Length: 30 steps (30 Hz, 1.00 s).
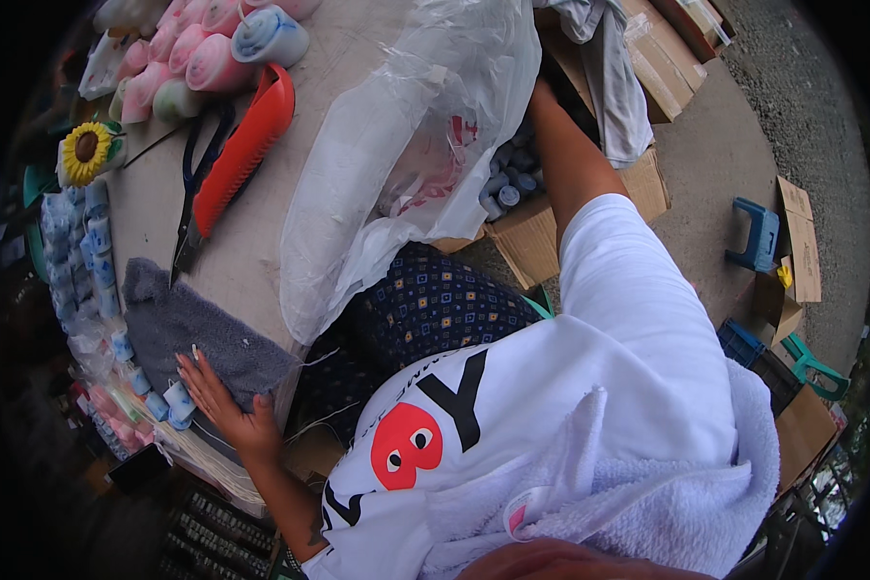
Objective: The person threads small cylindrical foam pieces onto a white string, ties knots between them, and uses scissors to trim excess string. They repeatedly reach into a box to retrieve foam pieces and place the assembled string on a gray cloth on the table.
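Observation:
My left hand (217,401) lies flat, fingers stretched out, on a folded grey cloth (198,319) at the table's near left edge. It holds nothing. My right forearm (572,145) reaches far and to the right, over an open cardboard box (527,242). Behind the box's contents and a clear plastic bag (338,213), the fingers of my right hand are hidden, so what they touch does not show. Inside the box are several small grey-blue cylinders (507,184). The bag drapes from the tabletop over the box's left side.
On the table (155,208) lie a red-handled cutting tool (244,135) and pink wax-like rolls (213,63). A sunflower ornament (87,152) and blue-white cylinders (97,237) line the left edge. Grey fabric (620,97) hangs over the boxes. A blue stool (754,235) stands right.

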{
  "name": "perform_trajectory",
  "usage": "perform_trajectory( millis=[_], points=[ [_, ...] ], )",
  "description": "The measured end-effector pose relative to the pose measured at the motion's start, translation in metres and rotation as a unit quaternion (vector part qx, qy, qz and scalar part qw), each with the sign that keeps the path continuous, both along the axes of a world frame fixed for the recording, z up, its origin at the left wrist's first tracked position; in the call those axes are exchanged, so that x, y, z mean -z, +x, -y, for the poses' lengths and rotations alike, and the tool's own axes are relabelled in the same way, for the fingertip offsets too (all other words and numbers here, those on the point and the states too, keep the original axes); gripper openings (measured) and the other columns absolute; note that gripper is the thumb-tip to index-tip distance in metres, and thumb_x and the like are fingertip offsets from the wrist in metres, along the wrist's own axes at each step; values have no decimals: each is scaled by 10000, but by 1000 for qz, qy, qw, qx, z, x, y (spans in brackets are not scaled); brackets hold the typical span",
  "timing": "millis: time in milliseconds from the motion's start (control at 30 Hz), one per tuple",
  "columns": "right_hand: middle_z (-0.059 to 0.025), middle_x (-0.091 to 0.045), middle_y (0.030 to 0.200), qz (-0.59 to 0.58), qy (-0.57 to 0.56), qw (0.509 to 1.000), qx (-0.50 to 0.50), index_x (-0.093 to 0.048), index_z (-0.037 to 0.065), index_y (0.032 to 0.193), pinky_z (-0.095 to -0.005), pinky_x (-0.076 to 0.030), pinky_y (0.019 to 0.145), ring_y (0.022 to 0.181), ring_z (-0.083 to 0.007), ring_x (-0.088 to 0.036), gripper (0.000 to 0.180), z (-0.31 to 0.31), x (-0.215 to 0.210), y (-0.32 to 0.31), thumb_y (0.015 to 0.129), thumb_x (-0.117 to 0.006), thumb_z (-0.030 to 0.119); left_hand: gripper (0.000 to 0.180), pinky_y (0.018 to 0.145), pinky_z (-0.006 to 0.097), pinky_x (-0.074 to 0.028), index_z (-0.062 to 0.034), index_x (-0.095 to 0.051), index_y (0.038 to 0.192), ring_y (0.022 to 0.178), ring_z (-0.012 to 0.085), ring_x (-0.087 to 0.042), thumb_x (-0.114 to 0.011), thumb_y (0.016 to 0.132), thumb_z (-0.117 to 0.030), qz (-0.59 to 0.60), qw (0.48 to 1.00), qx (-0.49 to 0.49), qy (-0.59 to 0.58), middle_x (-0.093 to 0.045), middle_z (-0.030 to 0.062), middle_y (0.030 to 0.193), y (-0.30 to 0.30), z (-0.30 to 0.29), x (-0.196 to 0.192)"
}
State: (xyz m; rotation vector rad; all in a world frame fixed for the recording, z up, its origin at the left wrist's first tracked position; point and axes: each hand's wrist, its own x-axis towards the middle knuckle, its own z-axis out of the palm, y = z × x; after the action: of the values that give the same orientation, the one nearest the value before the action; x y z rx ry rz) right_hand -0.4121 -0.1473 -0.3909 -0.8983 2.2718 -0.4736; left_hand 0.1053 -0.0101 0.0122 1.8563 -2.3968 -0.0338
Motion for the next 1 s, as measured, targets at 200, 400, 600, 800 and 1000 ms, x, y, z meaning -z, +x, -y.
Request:
perform_trajectory(
  millis=[200, 400, 600, 800, 1000],
  points=[
    [-212, -587, 1173, -8, -23, 999, -27, -563, 49, 1194, -402, -457, 919, 1080, -352, -571, 414, 5, -10, 38, 823, -580, 231, 847, 1112, 512, -111, -53, -319, 1433, 1392, 396, -195, -344, 866, -681, -2, 1000, -4, 2, -232, 212, 1504, -3, -4, -3],
    [-207, -599, 1154, -4, -53, 998, -39, -575, 47, 1176, -399, -462, 903, 1066, -347, -582, 426, -7, -19, 54, 802, -609, 248, 836, 1114, 505, -99, -50, -315, 1435, 1398, 385, -188, -359, 868, -663, 0, 1000, -10, 10, -233, 206, 1506, -7, -1, -5],
    [-203, -610, 1135, 5, -61, 998, -33, -586, 44, 1157, -395, -468, 888, 1052, -341, -592, 439, 10, -12, 58, 781, -639, 265, 846, 1111, 511, -110, -48, -313, 1435, 1391, 401, -191, -332, 869, -677, 1, 1000, -8, 3, -234, 220, 1501, -2, 0, -3],
    [-199, -622, 1116, 25, -105, 993, -43, -597, 41, 1139, -392, -473, 872, 1038, -336, -602, 454, 3, -14, 58, 760, -669, 282, 871, 1113, 496, -114, -28, -305, 1431, 1396, 385, -188, -341, 869, -692, -5, 1000, -7, 9, -222, 204, 1509, -10, 1, -4],
    [-195, -634, 1096, 75, -197, 976, -57, -609, 38, 1120, -388, -479, 857, 1024, -331, -612, 470, -11, -38, 51, 740, -699, 299, 842, 1106, 520, -111, -55, -322, 1431, 1392, 398, -190, -330, 868, -682, 2, 1000, -14, 15, -229, 215, 1504, -8, 0, -6]
  ],
)
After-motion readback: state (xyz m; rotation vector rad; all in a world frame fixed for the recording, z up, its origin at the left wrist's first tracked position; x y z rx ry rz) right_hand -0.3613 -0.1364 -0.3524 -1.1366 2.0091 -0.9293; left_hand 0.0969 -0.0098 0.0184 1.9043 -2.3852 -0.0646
